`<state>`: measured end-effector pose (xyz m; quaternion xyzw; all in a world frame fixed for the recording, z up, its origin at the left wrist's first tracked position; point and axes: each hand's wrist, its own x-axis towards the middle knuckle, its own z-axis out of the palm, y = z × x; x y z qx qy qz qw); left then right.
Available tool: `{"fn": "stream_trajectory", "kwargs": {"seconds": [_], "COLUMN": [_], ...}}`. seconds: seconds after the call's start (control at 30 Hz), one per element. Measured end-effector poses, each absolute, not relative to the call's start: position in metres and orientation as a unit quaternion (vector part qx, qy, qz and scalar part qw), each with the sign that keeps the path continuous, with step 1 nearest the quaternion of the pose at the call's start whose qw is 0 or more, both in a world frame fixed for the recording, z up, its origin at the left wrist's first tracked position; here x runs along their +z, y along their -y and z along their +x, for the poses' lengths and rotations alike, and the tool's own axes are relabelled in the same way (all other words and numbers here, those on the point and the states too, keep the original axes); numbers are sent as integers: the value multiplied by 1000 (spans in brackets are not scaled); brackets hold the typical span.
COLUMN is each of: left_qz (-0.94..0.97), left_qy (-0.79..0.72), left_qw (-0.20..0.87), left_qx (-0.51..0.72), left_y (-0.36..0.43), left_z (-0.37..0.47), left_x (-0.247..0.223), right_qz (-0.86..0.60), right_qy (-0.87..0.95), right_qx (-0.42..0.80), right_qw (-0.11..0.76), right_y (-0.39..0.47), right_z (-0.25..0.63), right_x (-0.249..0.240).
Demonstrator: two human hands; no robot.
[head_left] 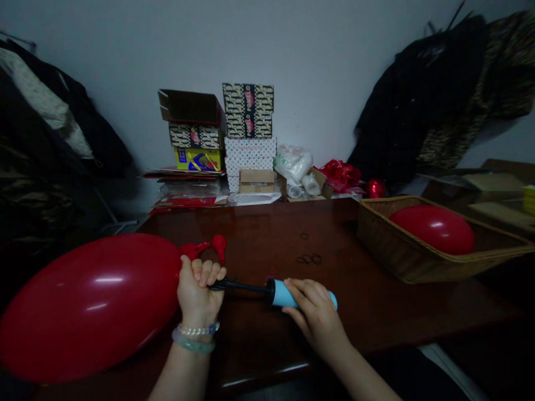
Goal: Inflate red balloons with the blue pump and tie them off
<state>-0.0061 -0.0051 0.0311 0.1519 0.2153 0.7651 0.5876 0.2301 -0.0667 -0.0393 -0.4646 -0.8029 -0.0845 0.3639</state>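
Observation:
A large inflated red balloon (96,301) fills the lower left of the head view. Its neck runs into my left hand (201,289), whose fingers are wrapped round it and the black end of a balloon pump (246,287). The point where neck and pump meet is hidden in the fist. My right hand (313,309) is closed round the pump's light blue body, a black rod showing between the two hands. Just beyond my left hand lie uninflated red balloons (218,245) on the dark wooden table (263,234).
Thin black bands (309,259) lie mid-table. A wicker basket (384,245) at the right holds another inflated balloon (434,228). Stacked boxes (249,111), plastic bags (293,162) and red ribbon (340,175) stand along the wall. Coats (393,106) hang at both sides.

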Motion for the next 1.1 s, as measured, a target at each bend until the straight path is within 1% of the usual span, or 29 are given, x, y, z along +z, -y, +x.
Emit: {"fn": "stream_trajectory", "kwargs": {"seconds": [0.13, 0.47, 0.6, 0.93, 1.1], "left_qz": [146, 151, 159, 154, 142], "left_qy": [-216, -219, -224, -218, -225], "left_qw": [599, 629, 625, 588, 577], "left_qx": [757, 731, 731, 764, 772], "left_y": [6, 26, 28, 9, 3], "left_z": [1, 23, 22, -3, -6], "left_x": [26, 19, 21, 27, 29], "right_qz": [-463, -473, -478, -466, -460], "right_qy": [798, 799, 803, 808, 809], "right_qx": [-88, -67, -53, -74, -66], "right_qw": [375, 364, 352, 354, 359], "right_y": [70, 83, 83, 65, 61], "right_z": [221, 196, 197, 229, 234], "right_x": [-39, -41, -39, -38, -37]}}
